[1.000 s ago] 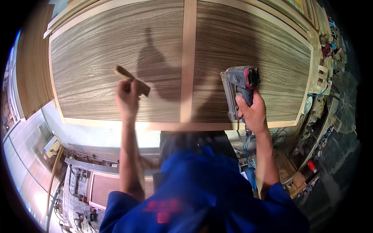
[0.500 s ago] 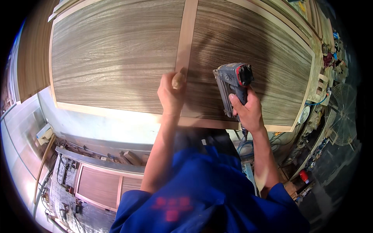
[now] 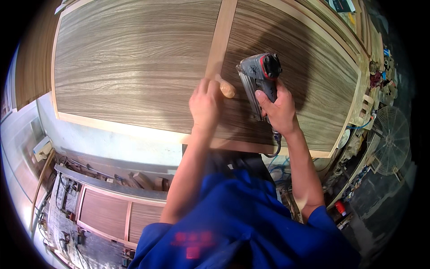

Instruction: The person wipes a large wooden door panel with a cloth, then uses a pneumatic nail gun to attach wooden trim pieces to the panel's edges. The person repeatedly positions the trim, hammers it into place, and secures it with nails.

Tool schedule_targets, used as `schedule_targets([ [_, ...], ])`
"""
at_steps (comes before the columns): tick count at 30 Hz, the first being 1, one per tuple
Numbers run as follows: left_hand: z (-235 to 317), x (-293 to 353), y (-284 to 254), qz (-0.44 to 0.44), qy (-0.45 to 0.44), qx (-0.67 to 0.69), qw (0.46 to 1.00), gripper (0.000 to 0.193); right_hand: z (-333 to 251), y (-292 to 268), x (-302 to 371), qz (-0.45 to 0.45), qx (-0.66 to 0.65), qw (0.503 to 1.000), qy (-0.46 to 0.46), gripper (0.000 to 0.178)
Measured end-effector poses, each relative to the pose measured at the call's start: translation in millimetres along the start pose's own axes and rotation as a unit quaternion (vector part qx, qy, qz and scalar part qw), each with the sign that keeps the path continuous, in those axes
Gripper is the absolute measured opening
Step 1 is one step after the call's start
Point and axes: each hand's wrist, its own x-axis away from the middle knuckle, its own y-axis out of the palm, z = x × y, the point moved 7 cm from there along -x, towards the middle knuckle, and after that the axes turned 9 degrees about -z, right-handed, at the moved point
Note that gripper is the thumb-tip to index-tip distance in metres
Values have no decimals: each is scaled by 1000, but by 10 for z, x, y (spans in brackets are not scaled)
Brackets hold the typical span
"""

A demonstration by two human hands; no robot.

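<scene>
My right hand (image 3: pixel 281 107) is wrapped around the grip of a grey and black pneumatic nail gun (image 3: pixel 257 67) with a red trim ring. The nail gun is over the right part of a wood-grain panel (image 3: pixel 130 58) with a pale frame. My left hand (image 3: pixel 206 105) is closed, its fingers bent over the lower part of the pale middle strip (image 3: pixel 222 31). From its fingertips sticks out a short, tan, rounded handle-like piece (image 3: pixel 227 88); its narrow end is partly hidden, so its exact kind is unclear. A dark hose hangs from the nail gun's base.
A smaller framed panel (image 3: pixel 104 206) lies on a bench at lower left, near wood offcuts (image 3: pixel 142 180). On the right are a round wire fan guard (image 3: pixel 390 139), a red object (image 3: pixel 340 207) and cluttered scraps. Blue hoses (image 3: pixel 280 172) lie beside my body.
My left hand has shifted to the right, and the tan piece now points down and right from its fingers. The nail gun has moved up and slightly left. The view has turned a little.
</scene>
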Motion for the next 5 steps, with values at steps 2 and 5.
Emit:
schedule_targets([
  [2, -133, -49, -53, 8, -28, -17, 999, 13, 21, 23, -56, 1, -4, 1000, -5, 39],
  [5, -181, -60, -61, -31, -9, 36, 999, 17, 51, 38, -107, 0, -20, 1000, 6, 41],
])
